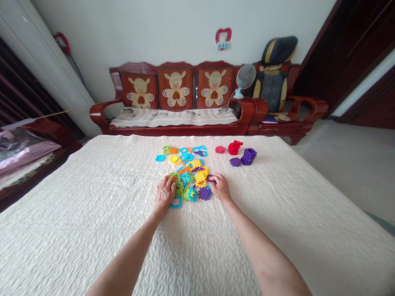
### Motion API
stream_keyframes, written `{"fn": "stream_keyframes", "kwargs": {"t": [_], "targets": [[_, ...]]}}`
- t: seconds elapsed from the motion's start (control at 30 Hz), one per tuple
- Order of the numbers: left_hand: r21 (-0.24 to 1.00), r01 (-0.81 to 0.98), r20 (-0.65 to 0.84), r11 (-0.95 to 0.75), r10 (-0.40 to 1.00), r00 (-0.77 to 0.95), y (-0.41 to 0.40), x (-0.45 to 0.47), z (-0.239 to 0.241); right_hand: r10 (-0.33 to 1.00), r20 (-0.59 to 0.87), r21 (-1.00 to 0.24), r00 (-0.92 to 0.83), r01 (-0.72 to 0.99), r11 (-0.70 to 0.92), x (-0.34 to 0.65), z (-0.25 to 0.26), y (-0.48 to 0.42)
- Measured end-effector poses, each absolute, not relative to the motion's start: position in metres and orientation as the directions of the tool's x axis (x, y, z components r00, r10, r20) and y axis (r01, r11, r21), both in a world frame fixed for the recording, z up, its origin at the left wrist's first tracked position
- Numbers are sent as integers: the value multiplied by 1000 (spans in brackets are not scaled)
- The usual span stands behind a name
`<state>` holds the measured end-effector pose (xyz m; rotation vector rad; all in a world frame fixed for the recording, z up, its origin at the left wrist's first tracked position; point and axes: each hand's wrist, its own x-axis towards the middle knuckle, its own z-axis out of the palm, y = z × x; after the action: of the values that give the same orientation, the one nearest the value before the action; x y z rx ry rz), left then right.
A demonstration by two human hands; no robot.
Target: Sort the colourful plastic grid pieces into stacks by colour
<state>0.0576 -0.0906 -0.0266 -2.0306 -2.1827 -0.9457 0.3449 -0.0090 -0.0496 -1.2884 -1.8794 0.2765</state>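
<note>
A loose heap of flat, notched plastic pieces in blue, green, yellow, orange and purple lies mid-table. My left hand rests at the heap's left edge, fingers stretched over some green pieces. At the right edge, my right hand pinches a purple notched piece between thumb and fingers. Near it lie a yellow piece and a flat purple piece. A blue square frame piece is just beside my left hand.
To the right of the heap stand red pieces and purple pieces in piles, with a pinkish-red piece beside them. A quilted cream cloth covers the table. Behind are a wooden sofa and a small fan.
</note>
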Motion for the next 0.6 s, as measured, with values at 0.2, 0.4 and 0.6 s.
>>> {"fn": "stream_keyframes", "kwargs": {"t": [0.2, 0.4, 0.6], "targets": [[417, 908, 393, -30, 907, -150, -92, 58, -26, 847, 512, -582, -145, 666, 466, 346, -46, -13], [434, 901, 390, -10, 903, -178, -96, 61, -24, 860, 485, -593, -159, 663, 457, 347, -43, -15], [451, 892, 371, -20, 913, -167, -95, 60, -26, 877, 463, -627, -129, 651, 427, 347, -42, -16]]}}
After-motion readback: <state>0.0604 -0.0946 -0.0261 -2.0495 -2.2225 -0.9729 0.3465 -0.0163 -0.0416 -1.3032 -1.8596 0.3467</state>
